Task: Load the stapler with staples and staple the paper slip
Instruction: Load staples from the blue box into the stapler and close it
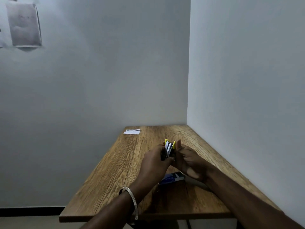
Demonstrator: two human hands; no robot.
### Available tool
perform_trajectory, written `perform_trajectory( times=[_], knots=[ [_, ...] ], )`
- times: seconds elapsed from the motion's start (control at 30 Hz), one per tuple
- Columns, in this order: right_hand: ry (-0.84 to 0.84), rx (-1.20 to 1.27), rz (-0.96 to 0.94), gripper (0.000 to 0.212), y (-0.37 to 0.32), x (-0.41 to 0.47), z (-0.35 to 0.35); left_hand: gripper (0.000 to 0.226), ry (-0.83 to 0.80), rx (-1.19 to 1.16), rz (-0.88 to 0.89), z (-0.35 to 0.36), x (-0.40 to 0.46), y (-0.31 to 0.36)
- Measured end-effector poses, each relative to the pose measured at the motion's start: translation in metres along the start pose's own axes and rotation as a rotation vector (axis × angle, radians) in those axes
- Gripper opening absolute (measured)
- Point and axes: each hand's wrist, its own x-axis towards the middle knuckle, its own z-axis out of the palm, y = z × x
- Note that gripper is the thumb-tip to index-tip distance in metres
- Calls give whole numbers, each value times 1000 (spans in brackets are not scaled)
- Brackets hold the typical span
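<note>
A small yellow stapler (170, 147) is held above the middle of the wooden table (115, 171), its metal staple channel showing between the yellow sides. My left hand (154, 164) grips it from the left and my right hand (189, 160) holds it from the right, fingers curled against its side. A white paper slip (132, 131) lies flat at the table's far left corner. A blue staple box (172, 178) rests on the table just under my hands. Whether staples are in the channel is too small to tell.
The table stands in a corner, with a grey wall behind it and another along its right side. Its left and near edges drop off to the floor. A sheet of paper (24, 24) hangs on the wall at the upper left.
</note>
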Motion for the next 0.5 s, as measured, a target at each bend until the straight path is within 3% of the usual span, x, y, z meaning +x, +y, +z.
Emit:
perform_trajectory(
  times=[0.07,0.17,0.27,0.33,0.43,0.5],
  knots=[
    [-25,57,-14,69,-5,-1,0,41,-29,-66,-9,-3,0,1],
    [81,242,-73,70,-16,-1,-3,48,13,-72,-56,-15,0,-3],
    [235,280,-163,66,-23,-1,-11,30,83,11,-77,-28,0,-16],
    [367,66,-170,68,-24,-1,-13,22,45,86,-93,-35,-1,-27],
    [593,-634,-176,57,-15,0,-13,30,-113,263,-125,-46,-3,-44],
    [573,-1015,-214,38,-5,3,-17,34,-192,375,-139,-54,-3,-51]
  ],
)
